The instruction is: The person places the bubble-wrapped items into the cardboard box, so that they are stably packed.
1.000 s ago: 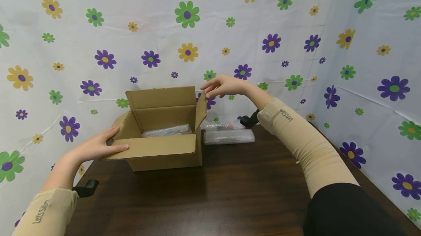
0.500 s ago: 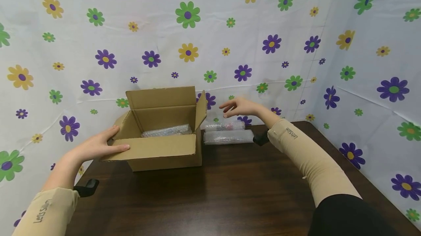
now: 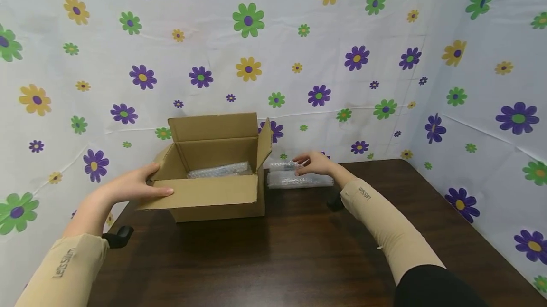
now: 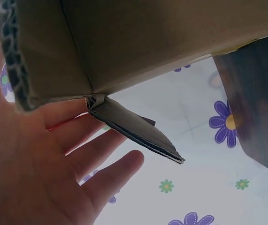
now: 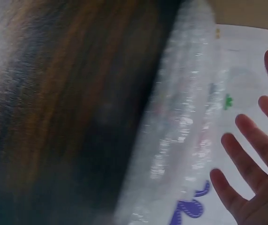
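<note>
An open cardboard box (image 3: 220,214) stands at the back left, with a bubble-wrapped packet (image 3: 239,169) inside. My left hand (image 3: 124,186) rests at its front-left corner, thumb on the front flap. The fingers (image 4: 94,152) are extended and spread by the flaps in the left wrist view. Right of the box lie two bubble-wrapped packets; the nearer one (image 3: 295,183) is plainest, and my right hand (image 3: 316,163) hovers over them, holding nothing. In the right wrist view, the spread fingers of my right hand (image 5: 251,159) are beside a wrapped packet (image 5: 171,131); contact cannot be told.
The dark wooden table (image 3: 299,250) extends in front of the box and to the right. A white sheet with coloured flowers (image 3: 171,55) hangs close behind the box and packets and along the right side.
My right hand has left the box's right flap, moving right and down to the wrapped packets. My left hand has stayed at the box corner. The head view has shifted slightly.
</note>
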The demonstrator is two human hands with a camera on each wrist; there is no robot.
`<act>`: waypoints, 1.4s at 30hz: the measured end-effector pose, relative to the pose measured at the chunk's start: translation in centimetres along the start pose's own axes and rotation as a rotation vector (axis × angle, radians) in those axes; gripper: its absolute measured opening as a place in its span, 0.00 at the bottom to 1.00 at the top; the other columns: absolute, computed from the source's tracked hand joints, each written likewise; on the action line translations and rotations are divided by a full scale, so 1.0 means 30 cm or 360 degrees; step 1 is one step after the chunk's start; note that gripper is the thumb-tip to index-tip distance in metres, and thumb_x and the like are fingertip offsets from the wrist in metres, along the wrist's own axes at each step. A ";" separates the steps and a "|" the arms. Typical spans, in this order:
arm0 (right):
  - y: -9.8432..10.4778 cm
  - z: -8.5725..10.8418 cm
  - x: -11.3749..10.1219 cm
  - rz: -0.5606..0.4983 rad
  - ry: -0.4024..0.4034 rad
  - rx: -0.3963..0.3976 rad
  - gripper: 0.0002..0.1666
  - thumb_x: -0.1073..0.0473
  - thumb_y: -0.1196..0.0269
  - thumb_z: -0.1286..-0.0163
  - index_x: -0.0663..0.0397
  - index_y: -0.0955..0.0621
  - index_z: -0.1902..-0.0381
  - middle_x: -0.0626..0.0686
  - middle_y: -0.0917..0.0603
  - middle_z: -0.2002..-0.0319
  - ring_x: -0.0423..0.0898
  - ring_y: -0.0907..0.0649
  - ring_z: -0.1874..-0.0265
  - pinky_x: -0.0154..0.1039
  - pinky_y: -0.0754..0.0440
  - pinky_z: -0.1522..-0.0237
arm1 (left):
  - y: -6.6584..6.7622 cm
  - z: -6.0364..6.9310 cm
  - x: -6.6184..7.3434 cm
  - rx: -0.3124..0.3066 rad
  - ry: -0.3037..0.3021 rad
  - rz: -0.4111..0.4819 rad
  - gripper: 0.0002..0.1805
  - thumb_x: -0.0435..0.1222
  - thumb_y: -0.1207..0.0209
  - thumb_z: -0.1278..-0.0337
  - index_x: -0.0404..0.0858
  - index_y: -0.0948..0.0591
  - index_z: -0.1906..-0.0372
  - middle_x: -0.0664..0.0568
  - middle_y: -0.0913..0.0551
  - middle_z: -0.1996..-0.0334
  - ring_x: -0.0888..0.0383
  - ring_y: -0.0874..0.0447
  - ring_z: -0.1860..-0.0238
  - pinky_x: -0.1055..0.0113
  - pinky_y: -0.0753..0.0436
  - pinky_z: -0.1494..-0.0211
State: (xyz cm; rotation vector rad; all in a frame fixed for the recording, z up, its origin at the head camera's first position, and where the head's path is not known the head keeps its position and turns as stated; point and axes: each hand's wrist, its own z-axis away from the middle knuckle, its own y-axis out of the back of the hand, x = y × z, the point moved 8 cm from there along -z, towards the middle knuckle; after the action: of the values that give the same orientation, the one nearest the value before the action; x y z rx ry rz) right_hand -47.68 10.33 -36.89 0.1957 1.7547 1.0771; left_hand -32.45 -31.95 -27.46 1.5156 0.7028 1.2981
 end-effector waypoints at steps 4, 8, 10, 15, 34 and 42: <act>-0.016 0.001 0.045 0.0078 -0.0078 0.0041 0.34 0.55 0.30 0.38 0.62 0.25 0.37 0.63 0.21 0.43 0.62 0.23 0.43 0.56 0.24 0.44 | 0.001 -0.006 0.002 -0.0003 0.0007 -0.0026 0.58 0.57 0.37 0.46 0.19 0.50 0.29 0.21 0.45 0.33 0.25 0.44 0.34 0.33 0.37 0.39; -0.026 -0.003 0.077 0.0106 -0.0121 0.0065 0.34 0.52 0.30 0.39 0.59 0.23 0.38 0.60 0.20 0.43 0.61 0.23 0.43 0.56 0.25 0.44 | 0.004 -0.004 0.003 0.0002 0.0006 -0.0038 0.57 0.57 0.37 0.46 0.19 0.49 0.29 0.21 0.45 0.32 0.25 0.44 0.34 0.33 0.37 0.39; -0.033 -0.007 0.089 0.0115 -0.0139 0.0073 0.34 0.51 0.29 0.41 0.58 0.23 0.38 0.59 0.20 0.43 0.60 0.23 0.43 0.55 0.25 0.44 | 0.005 -0.002 0.004 0.0004 0.0008 -0.0037 0.57 0.57 0.37 0.46 0.19 0.49 0.29 0.21 0.45 0.32 0.25 0.44 0.34 0.33 0.37 0.39; -0.051 -0.013 0.098 0.0163 -0.0166 0.0088 0.35 0.51 0.27 0.43 0.57 0.22 0.39 0.58 0.21 0.42 0.59 0.24 0.42 0.53 0.25 0.43 | 0.004 0.000 0.005 0.0008 0.0019 -0.0047 0.57 0.58 0.37 0.46 0.20 0.48 0.29 0.22 0.44 0.33 0.25 0.43 0.35 0.33 0.36 0.40; -0.086 -0.044 0.096 0.0361 -0.0114 0.0058 0.34 0.50 0.26 0.46 0.54 0.20 0.41 0.56 0.19 0.44 0.56 0.23 0.43 0.54 0.28 0.41 | 0.002 0.000 -0.003 0.0016 0.0017 -0.0049 0.57 0.57 0.37 0.46 0.20 0.48 0.29 0.22 0.43 0.33 0.25 0.42 0.35 0.33 0.34 0.41; -0.099 -0.044 0.103 0.0448 -0.0109 0.0006 0.34 0.51 0.25 0.46 0.52 0.19 0.41 0.56 0.20 0.42 0.57 0.26 0.39 0.67 0.52 0.34 | -0.003 -0.005 -0.003 0.0011 0.0037 -0.0047 0.57 0.58 0.37 0.46 0.20 0.49 0.29 0.22 0.44 0.33 0.25 0.43 0.35 0.32 0.36 0.40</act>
State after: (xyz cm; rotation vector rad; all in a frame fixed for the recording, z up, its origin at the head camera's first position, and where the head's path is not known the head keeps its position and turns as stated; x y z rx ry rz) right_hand -49.17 9.61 -41.05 0.4880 1.7010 1.2523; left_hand -32.60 -31.97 -27.58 1.4928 0.7427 1.2940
